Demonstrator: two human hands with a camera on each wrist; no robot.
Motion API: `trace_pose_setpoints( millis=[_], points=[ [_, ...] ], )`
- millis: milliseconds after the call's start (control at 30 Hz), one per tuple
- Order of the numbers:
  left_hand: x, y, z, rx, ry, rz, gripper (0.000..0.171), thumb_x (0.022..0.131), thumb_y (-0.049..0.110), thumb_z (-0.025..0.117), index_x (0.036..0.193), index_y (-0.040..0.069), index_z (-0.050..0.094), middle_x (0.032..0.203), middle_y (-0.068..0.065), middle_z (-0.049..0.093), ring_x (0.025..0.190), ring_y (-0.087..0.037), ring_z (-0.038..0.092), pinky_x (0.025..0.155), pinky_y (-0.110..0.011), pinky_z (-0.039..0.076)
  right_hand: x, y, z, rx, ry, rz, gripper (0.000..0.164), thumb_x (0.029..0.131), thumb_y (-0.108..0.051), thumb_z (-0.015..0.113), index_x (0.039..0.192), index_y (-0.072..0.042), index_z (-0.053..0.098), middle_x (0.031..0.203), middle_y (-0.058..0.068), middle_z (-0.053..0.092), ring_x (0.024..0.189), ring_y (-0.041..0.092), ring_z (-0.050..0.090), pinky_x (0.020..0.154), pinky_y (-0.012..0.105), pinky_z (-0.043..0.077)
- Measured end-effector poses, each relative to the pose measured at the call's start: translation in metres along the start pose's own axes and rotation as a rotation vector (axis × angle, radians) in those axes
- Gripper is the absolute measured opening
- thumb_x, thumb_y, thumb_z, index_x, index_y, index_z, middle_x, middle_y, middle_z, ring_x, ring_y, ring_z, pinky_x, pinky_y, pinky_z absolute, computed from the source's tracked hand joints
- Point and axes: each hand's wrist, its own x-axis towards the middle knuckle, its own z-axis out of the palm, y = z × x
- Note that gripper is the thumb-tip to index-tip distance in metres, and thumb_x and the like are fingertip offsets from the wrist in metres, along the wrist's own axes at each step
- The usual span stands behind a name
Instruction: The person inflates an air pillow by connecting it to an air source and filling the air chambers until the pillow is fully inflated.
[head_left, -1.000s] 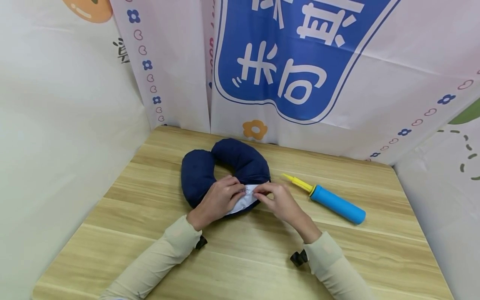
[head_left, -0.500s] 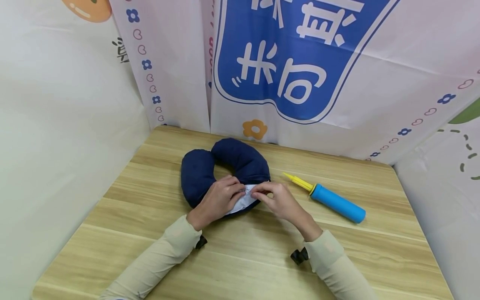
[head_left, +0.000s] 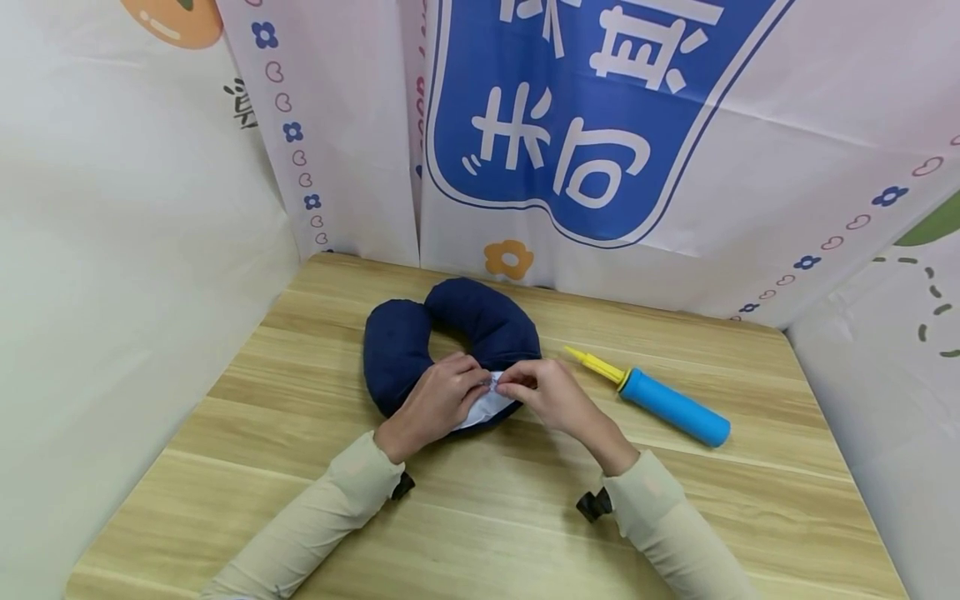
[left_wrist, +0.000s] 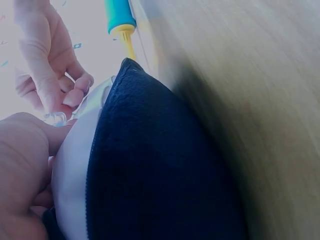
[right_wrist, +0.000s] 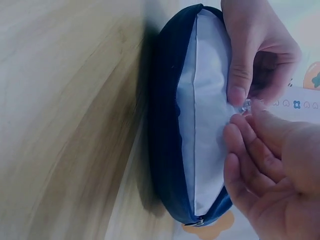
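Note:
A navy U-shaped neck pillow lies on the table, its cover unzipped along the near curve. Through that gap shows the white inflatable liner, bulging full, with a small clear air valve sticking out of it. My left hand pinches the valve from the left, its thumb against the liner. From the other side my right hand pinches the valve's tip between thumb and forefinger. The fingertips of both hands almost meet there and cover most of the valve. A zipper pull hangs at one end of the opening.
To the right of the pillow lies a blue hand pump with a yellow nozzle pointing toward the back left. The wooden table is bounded by printed white cloth at the back and sides.
My right hand has shifted slightly left, its fingertips now closer to those of my left hand at the valve. The left hand, the pillow and the pump stay in place.

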Motion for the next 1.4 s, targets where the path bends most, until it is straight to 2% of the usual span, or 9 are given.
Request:
trace_pose_setpoints(
  millis=[267,467,633,833,967,1133,1400],
  points=[
    [-0.001,0.001,0.0,-0.005,0.003,0.009,0.009,0.094,0.005,0.079,0.103,0.006,0.081,0.096,-0.005,0.075,0.087,-0.017,0.065,0.076,-0.029,0.059,0.002,-0.004,0.003,-0.005,-0.018,0.034,0.007,0.097,-0.017,0.078,0.096,-0.011,0.082,0.094,0.001,0.081,0.081,0.007,0.069,0.071,0.021,0.057],
    [-0.002,0.0,-0.001,-0.047,0.0,0.0,0.01,0.093,0.005,0.079,0.103,0.006,0.081,0.099,-0.005,0.076,0.091,-0.018,0.067,0.08,-0.031,0.06,0.0,-0.004,0.009,0.0,0.012,0.022,0.006,0.097,-0.015,0.077,0.096,-0.01,0.081,0.093,0.002,0.081,0.081,0.006,0.069,0.07,0.02,0.057],
    [-0.001,0.0,-0.002,-0.123,-0.026,-0.055,0.01,0.094,0.002,0.077,0.102,0.007,0.08,0.099,-0.004,0.078,0.092,-0.017,0.069,0.081,-0.032,0.061,-0.003,-0.003,0.014,-0.023,0.068,-0.023,0.006,0.096,-0.016,0.078,0.095,-0.011,0.081,0.089,0.0,0.08,0.077,0.006,0.069,0.068,0.02,0.056],
    [0.001,0.003,-0.005,-0.205,-0.055,-0.144,0.011,0.092,0.001,0.079,0.102,0.007,0.08,0.096,-0.004,0.079,0.083,-0.013,0.066,0.075,-0.028,0.058,-0.008,-0.002,0.02,-0.039,0.148,-0.085,0.005,0.095,-0.013,0.078,0.094,-0.009,0.081,0.091,0.003,0.081,0.079,0.011,0.073,0.069,0.022,0.058],
    [0.0,0.004,-0.004,-0.238,-0.046,-0.16,0.012,0.092,0.001,0.079,0.102,0.006,0.081,0.094,-0.004,0.079,0.078,-0.012,0.064,0.071,-0.026,0.055,-0.011,-0.003,0.024,-0.044,0.184,-0.106,0.007,0.095,-0.013,0.078,0.092,-0.007,0.081,0.09,0.004,0.08,0.079,0.012,0.074,0.069,0.022,0.059],
    [-0.001,0.006,-0.004,-0.215,-0.003,-0.138,0.013,0.091,-0.001,0.079,0.101,0.007,0.082,0.093,-0.005,0.08,0.079,-0.013,0.069,0.073,-0.027,0.058,-0.012,-0.007,0.026,-0.048,0.222,-0.111,0.005,0.094,-0.01,0.079,0.089,-0.009,0.08,0.087,0.002,0.08,0.076,0.01,0.072,0.067,0.021,0.058],
    [-0.001,0.013,-0.003,-0.109,0.034,-0.073,0.016,0.089,-0.003,0.079,0.101,0.006,0.082,0.095,-0.005,0.081,0.085,-0.017,0.075,0.077,-0.031,0.063,-0.012,-0.008,0.032,-0.063,0.265,-0.108,0.005,0.09,-0.007,0.083,0.086,-0.008,0.08,0.082,0.003,0.08,0.075,0.012,0.074,0.066,0.022,0.059]
  ],
)
